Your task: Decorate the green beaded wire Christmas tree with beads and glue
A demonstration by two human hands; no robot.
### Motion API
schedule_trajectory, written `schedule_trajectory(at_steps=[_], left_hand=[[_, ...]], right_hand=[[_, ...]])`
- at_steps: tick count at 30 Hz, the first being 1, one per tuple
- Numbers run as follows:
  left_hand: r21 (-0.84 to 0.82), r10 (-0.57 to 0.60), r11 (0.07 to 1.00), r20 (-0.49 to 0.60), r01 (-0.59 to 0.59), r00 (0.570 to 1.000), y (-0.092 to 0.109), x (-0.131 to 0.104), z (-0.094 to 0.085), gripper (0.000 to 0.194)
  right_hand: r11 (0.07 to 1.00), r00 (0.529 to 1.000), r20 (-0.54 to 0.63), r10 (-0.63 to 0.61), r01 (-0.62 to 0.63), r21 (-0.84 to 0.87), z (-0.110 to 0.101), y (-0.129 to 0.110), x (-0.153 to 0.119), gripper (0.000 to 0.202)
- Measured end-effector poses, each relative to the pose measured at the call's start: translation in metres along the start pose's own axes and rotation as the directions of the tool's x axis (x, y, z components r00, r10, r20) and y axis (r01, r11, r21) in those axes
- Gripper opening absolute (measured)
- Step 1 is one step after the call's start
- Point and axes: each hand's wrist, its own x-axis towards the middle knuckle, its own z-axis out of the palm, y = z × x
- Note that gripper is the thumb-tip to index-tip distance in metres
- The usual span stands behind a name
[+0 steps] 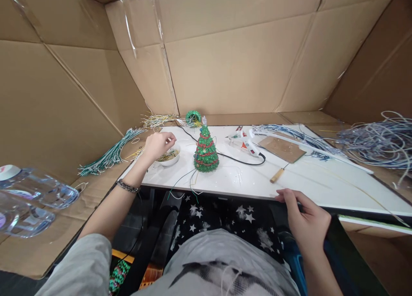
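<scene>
My left hand (pixel 160 144) is over a small white bowl (pixel 170 162) that holds thin yellowish pieces. Its fingers are bent in a pinch, and whatever may be between them is too small to make out. A green beaded Christmas tree (pixel 206 152) with red bead strands and a clear top stands upright on the white table, right of the bowl. Loose green and white wires (pixel 192 180) trail from near its base over the front edge. My right hand (pixel 305 214) is closed at the table's front edge, fingertips and thumb together; anything in it is hidden.
A glue gun (pixel 247 144) with a black cord lies behind a wooden-handled tool (pixel 277 175) and a brown board (pixel 282 148). Wire bundles lie left (pixel 111 157) and right (pixel 376 139). A green beaded ring (pixel 193 117) sits behind. Plastic bottles (pixel 38 188) lie left; cardboard walls surround the table.
</scene>
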Motion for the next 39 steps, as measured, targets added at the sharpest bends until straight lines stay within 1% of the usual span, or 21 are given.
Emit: schedule_trajectory(at_steps=[3,8,10,12,15,17,20,22,24,26,29,33,36,38,39], left_hand=[[-0.027,0.026,0.999,-0.001,-0.026,1.000,-0.001,0.002,0.002,0.026],[-0.178,0.142,0.973,-0.037,-0.147,0.989,-0.007,0.005,0.013,0.032],[-0.215,0.182,0.958,-0.065,-0.192,0.981,-0.008,0.007,0.018,0.034],[-0.245,0.209,0.945,-0.063,-0.218,0.976,-0.009,0.008,0.021,0.033],[-0.249,0.208,0.946,-0.027,-0.208,0.978,-0.009,0.010,0.024,0.031],[-0.240,0.216,0.947,-0.021,-0.214,0.976,-0.008,0.011,0.024,0.033],[-0.220,0.236,0.947,-0.013,-0.233,0.972,-0.006,0.009,0.021,0.038],[-0.172,0.233,0.958,0.014,-0.228,0.972,-0.005,0.006,0.017,0.040],[-0.103,0.201,0.975,0.042,-0.196,0.979,-0.004,0.004,0.012,0.042],[-0.066,0.144,0.988,0.044,-0.141,0.989,-0.005,0.002,0.006,0.044],[-0.122,0.026,0.992,-0.013,-0.028,1.000,-0.011,0.001,-0.007,0.047],[-0.193,-0.093,0.978,-0.068,0.078,0.993,-0.023,-0.004,-0.027,0.048],[-0.192,-0.159,0.973,-0.164,0.127,0.974,-0.025,-0.014,-0.043,0.046],[-0.229,-0.219,0.961,-0.291,0.154,0.932,-0.018,-0.024,-0.055,0.043],[-0.253,-0.228,0.957,-0.361,0.141,0.904,-0.012,-0.030,-0.060,0.041]], right_hand=[[1.000,1.000,0.014,0.002,-0.002,-0.007,-0.001,0.000,0.000,0.035],[1.000,1.000,0.016,-0.016,0.016,0.003,-0.001,-0.001,0.000,0.036],[1.000,0.999,0.019,-0.029,0.029,0.008,0.000,-0.001,0.000,0.035],[0.999,0.999,0.022,-0.042,0.041,0.014,0.001,-0.001,0.001,0.035],[0.998,0.998,0.026,-0.057,0.057,0.020,0.002,-0.001,0.001,0.034],[0.998,0.997,0.032,-0.068,0.068,0.016,0.002,-0.001,0.000,0.033],[0.996,0.996,0.030,-0.089,0.089,0.009,0.002,-0.001,0.000,0.033],[0.995,0.995,0.035,-0.097,0.097,0.010,0.003,0.000,0.001,0.033],[0.995,0.994,0.038,-0.100,0.100,0.015,0.003,0.001,0.001,0.032],[0.995,0.994,0.040,-0.101,0.100,0.018,0.003,0.001,0.001,0.031],[0.995,0.993,0.048,-0.103,0.103,0.021,0.002,0.000,0.002,0.031],[0.993,0.993,0.043,-0.112,0.110,0.028,0.001,-0.001,0.001,0.029],[0.994,0.994,0.013,-0.106,0.106,0.025,0.000,-0.003,0.000,0.029],[0.994,0.994,-0.026,-0.110,0.110,0.025,0.000,-0.009,-0.001,0.028],[0.992,0.992,-0.042,-0.120,0.122,0.032,0.001,-0.015,-0.001,0.026]])
